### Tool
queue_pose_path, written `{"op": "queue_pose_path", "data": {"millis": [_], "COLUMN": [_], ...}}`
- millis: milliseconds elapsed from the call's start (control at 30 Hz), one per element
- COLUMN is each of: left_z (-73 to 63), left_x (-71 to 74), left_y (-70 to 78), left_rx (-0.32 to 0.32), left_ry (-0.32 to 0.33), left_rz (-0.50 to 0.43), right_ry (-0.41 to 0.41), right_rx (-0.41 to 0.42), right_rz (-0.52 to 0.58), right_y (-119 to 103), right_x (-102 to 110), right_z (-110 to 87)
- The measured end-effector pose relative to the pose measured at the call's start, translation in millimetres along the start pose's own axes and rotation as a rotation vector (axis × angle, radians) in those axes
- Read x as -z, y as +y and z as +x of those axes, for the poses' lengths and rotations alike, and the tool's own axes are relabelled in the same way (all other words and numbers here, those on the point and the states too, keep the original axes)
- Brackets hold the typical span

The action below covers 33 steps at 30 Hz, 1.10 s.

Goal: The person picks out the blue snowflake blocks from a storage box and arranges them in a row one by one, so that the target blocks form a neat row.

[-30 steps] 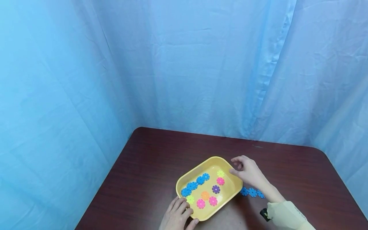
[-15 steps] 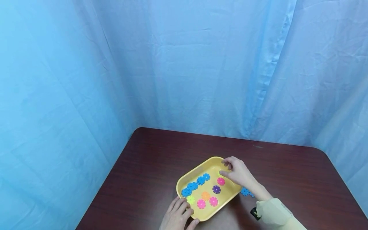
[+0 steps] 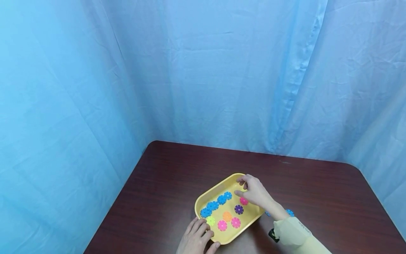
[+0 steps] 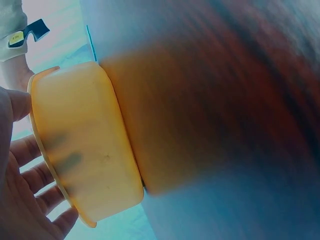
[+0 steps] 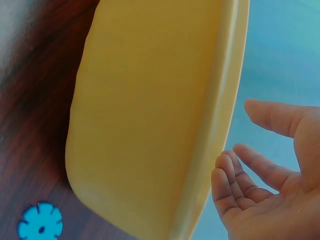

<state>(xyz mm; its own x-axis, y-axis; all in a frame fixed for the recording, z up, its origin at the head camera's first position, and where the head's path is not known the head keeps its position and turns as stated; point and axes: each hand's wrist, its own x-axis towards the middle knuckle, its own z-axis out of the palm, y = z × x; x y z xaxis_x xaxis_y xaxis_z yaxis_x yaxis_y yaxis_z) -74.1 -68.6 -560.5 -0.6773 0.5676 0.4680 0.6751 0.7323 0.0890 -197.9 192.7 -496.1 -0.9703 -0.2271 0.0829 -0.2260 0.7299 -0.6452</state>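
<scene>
My left hand (image 3: pixel 196 238) holds the near-left rim of a yellow plastic tray (image 3: pixel 250 214); in the left wrist view its fingers hook over the edge of the tray (image 4: pixel 95 150). Over the tray's far-right end hovers my right hand (image 3: pixel 255 192), thumb and forefinger spread, nothing between them. Notched plastic discs lie inside: an overlapping row of blue discs (image 3: pixel 212 205), pink discs (image 3: pixel 222 225), a purple disc (image 3: pixel 239 209), an orange disc (image 3: pixel 227 216) and a yellow-green disc (image 3: pixel 210 221). The right hand covers part of the tray's far end.
Blue discs (image 3: pixel 290 212) lie on the dark wooden table (image 3: pixel 171 169) to the right of the tray, partly behind the right forearm. A black wristband (image 3: pixel 274 235) sits at the right cuff. Light blue curtains (image 3: pixel 206 77) hang behind and beside the table.
My right hand has moved left from the tray's right rim to above its inside, now covering the far yellow-green disc. The left hand and the tray have hardly moved.
</scene>
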Motion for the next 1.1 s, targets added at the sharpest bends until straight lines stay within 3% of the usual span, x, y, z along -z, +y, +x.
{"op": "queue_pose_path", "data": {"millis": [367, 667, 1100], "left_z": [-1.8, -2.4, -1.7], "left_x": [-2.7, -3.8, -2.1], "left_y": [-1.0, -0.4, -0.9], "left_rx": [-0.005, -0.002, -0.006], "left_ry": [0.026, 0.038, 0.035], "left_rz": [0.001, -0.002, -0.001], "right_ry": [-0.023, -0.030, -0.065], "right_rx": [-0.049, 0.000, 0.000], "right_rz": [0.050, 0.045, 0.036], "right_y": [-6.1, -4.7, -5.0], "right_x": [-19.7, -30.4, -47.5], "right_z": [1.8, 2.2, 5.2]}}
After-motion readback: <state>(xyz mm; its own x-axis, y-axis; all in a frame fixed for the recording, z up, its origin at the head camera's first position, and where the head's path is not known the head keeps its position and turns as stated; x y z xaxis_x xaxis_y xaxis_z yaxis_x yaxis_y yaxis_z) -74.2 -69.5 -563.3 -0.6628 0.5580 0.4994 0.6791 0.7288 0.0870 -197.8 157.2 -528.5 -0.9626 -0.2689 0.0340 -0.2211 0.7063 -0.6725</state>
